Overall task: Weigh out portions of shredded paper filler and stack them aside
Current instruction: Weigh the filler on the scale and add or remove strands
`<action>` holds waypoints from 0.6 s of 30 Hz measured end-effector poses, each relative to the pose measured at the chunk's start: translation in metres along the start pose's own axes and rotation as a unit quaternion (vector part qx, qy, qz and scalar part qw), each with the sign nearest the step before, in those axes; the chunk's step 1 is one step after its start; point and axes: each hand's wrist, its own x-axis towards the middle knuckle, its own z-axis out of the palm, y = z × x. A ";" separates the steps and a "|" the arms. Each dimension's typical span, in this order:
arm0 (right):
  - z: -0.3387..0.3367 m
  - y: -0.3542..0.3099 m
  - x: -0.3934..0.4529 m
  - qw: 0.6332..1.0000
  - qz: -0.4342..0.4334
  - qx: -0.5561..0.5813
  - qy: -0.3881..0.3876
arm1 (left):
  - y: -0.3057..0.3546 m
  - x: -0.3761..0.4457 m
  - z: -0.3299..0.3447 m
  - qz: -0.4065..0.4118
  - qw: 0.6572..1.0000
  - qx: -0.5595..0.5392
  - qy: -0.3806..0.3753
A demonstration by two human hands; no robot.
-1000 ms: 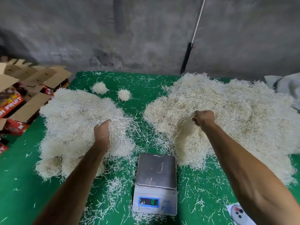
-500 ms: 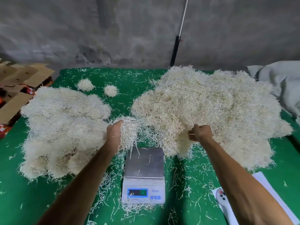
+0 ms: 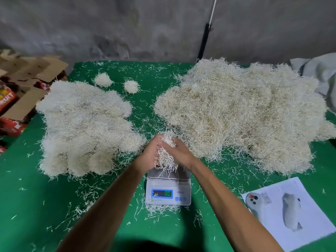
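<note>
A small white digital scale (image 3: 168,192) stands on the green table (image 3: 36,206) in front of me, its display lit. Right above its pan, my left hand (image 3: 148,156) and my right hand (image 3: 181,154) together grip one clump of shredded paper filler (image 3: 165,157), with strands hanging down onto the pan. A large loose heap of filler (image 3: 241,113) lies to the right. A pile of rounded portions (image 3: 85,128) lies to the left. Two small balls of filler (image 3: 102,80) sit behind that pile.
Open cardboard boxes (image 3: 27,84) with red packaging stand off the table's left edge. A printed paper sheet (image 3: 291,211) lies at the front right. A grey cloth (image 3: 320,73) sits at the far right. A black and white pole (image 3: 204,40) leans on the concrete wall. Loose shreds litter the table.
Both hands have left their heaps and come together over the scale, each bringing a handful. The two handfuls now form one clump between the hands.
</note>
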 end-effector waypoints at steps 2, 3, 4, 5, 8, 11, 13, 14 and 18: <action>-0.005 0.000 0.002 0.999 0.000 -0.035 -0.014 | 0.002 -0.002 -0.011 -0.049 0.989 -0.129 -0.056; -0.008 -0.001 0.002 0.999 0.000 -0.047 -0.014 | 0.001 -0.002 -0.015 -0.047 0.986 -0.143 -0.072; -0.010 -0.003 0.002 0.998 -0.001 -0.058 0.001 | -0.002 -0.003 -0.017 -0.032 0.988 -0.135 -0.072; -0.011 -0.005 0.003 0.996 -0.011 -0.085 0.035 | -0.006 -0.003 -0.019 -0.010 0.993 -0.103 -0.049; -0.015 -0.007 0.006 0.956 -0.058 -0.250 0.143 | -0.019 0.000 -0.023 0.073 0.994 -0.081 0.025; -0.020 0.002 0.000 0.931 -0.093 -0.313 0.165 | -0.030 0.003 -0.036 0.104 0.986 -0.113 0.061; -0.020 0.011 -0.003 0.926 -0.135 -0.328 0.128 | -0.035 0.006 -0.048 0.100 0.982 -0.127 0.097; -0.018 0.015 -0.004 0.916 -0.153 -0.356 0.108 | -0.038 0.007 -0.052 0.095 0.980 -0.130 0.115; -0.013 0.023 -0.003 0.924 -0.110 -0.366 0.013 | -0.051 0.006 -0.062 0.082 0.981 -0.134 0.113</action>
